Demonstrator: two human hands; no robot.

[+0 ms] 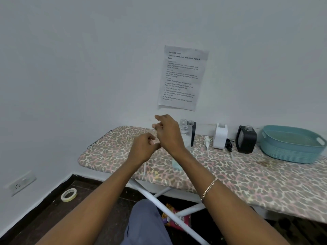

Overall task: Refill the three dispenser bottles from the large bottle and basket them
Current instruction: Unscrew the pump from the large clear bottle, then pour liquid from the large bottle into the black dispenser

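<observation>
With pumps out and the basket point(290, 149) empty far right of both hands, refilling looks barely begun: left hand point(143, 147) loosely curled, right hand point(168, 133) half-open, neither clearly gripping, bottles point(185, 131) just behind the right.

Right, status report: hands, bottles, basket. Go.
Left hand and right hand raised, loosely curled, holding nothing visible. Three bottles uncapped: slim one, white, black. Pumps lie loose. Basket has no bottles in it.
</observation>
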